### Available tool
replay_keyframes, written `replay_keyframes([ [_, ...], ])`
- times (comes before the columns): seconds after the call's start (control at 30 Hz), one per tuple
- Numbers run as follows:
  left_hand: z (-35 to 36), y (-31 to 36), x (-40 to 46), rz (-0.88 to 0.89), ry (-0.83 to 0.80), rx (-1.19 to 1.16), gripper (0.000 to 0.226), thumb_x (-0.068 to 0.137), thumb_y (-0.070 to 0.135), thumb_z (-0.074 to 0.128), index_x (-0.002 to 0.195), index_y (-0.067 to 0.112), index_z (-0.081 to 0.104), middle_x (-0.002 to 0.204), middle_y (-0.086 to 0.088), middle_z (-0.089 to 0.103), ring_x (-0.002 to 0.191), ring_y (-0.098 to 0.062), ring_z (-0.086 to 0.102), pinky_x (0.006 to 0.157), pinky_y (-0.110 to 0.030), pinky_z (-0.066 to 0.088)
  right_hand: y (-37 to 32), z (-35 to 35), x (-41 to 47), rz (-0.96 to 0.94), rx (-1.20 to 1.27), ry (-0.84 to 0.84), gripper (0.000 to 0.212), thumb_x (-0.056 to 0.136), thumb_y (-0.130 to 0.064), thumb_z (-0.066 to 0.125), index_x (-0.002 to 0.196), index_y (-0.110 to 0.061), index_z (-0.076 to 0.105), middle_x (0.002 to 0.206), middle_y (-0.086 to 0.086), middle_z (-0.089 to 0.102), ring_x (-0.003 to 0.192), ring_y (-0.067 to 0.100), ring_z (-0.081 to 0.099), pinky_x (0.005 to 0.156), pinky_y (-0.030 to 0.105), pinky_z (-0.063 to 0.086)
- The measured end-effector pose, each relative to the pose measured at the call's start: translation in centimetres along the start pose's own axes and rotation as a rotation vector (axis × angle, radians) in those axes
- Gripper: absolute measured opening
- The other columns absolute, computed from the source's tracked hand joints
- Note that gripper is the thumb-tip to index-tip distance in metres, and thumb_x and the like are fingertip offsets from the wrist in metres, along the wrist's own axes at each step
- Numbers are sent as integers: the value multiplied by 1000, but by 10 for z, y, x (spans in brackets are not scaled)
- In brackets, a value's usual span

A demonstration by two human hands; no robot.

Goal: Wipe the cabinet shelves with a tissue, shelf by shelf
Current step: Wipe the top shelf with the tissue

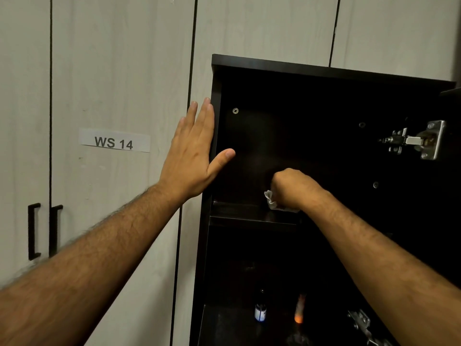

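Observation:
A dark cabinet (299,71) stands open in front of me. My right hand (293,187) is inside its top compartment, fist curled round a crumpled white tissue (270,199) that presses on the upper shelf (239,212). My left hand (193,151) lies flat with straight fingers against the cabinet's left side panel, thumb hooked over the front edge. A lower shelf (224,323) shows below.
A small blue-labelled bottle (260,311) and an orange tube (299,309) stand on the lower shelf. Metal door hinges (416,141) are on the right inner wall. Pale cupboard doors with black handles (35,231) and a "WS 14" label (114,142) fill the left.

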State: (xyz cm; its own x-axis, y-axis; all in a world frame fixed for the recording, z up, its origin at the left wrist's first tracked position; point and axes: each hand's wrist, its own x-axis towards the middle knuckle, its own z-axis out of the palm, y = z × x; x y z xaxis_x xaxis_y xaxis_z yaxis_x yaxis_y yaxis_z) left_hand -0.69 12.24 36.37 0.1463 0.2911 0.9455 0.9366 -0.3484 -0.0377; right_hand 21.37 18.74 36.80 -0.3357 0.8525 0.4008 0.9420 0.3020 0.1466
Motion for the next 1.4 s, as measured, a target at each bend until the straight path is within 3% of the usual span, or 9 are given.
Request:
replay_keyframes([
  [0.27,0,-6,-2,26,-1,32,85,94,64,27,154,11,0,163,-5,-1,150,-19,-7,122,-42,6,-65,4,13,-237,316,58,15,84,-14,69,79,-28,67,85,-8,66,76,11,64,72,32,58],
  [0.4,2,-6,-2,17,-3,33,86,94,65,26,154,10,-1,163,-8,-1,150,-20,-7,122,-44,7,-55,5,7,-344,155,-65,15,86,-17,60,87,-26,72,92,-4,68,81,16,64,77,36,56],
  [0.6,2,-5,-6,3,-16,50,85,95,64,23,154,9,0,163,-10,-1,150,-22,-6,122,-45,7,-25,-10,0,-135,-84,-214,17,92,-24,54,86,-13,66,76,1,60,69,19,60,60,27,45],
  [0.8,-5,-9,-6,-35,-22,96,83,94,66,17,154,11,3,163,-11,0,150,-24,-4,122,-47,8,-53,3,4,-261,324,-152,21,89,-11,59,105,-12,71,109,5,70,99,22,64,92,38,53],
  [0.97,-9,-10,-13,-95,-35,170,83,93,67,15,155,14,2,163,-9,-1,150,-22,-4,122,-44,5,-85,0,-4,-216,632,-153,14,85,-1,59,71,-4,59,61,6,56,54,13,51,44,16,39],
  [1.07,-13,-7,-21,-126,-48,201,84,92,69,14,155,15,2,163,-8,-2,150,-21,-5,122,-44,5,-83,-7,-8,-166,826,-188,13,82,3,57,74,-7,59,58,2,51,50,11,46,39,12,32],
  [1.27,-21,-10,-31,-155,-57,241,88,89,75,6,155,16,2,163,-7,-1,150,-20,-4,122,-46,8,-91,2,-14,-53,1108,-111,8,86,0,54,88,-4,62,71,10,59,61,19,55,50,22,40],
  [1.33,-21,-10,-30,-172,-43,229,88,88,75,4,155,17,3,163,-6,0,150,-19,-4,122,-44,7,-101,8,-17,-40,1206,-82,26,96,-12,44,116,0,56,99,14,63,80,19,59,65,25,44],
  [1.4,-23,-10,-28,-179,-29,208,88,88,75,3,155,17,4,163,-5,0,150,-18,-4,122,-40,4,-107,9,-22,-45,1403,-144,55,103,-41,34,147,-9,34,140,11,48,122,24,50,95,33,41],
])
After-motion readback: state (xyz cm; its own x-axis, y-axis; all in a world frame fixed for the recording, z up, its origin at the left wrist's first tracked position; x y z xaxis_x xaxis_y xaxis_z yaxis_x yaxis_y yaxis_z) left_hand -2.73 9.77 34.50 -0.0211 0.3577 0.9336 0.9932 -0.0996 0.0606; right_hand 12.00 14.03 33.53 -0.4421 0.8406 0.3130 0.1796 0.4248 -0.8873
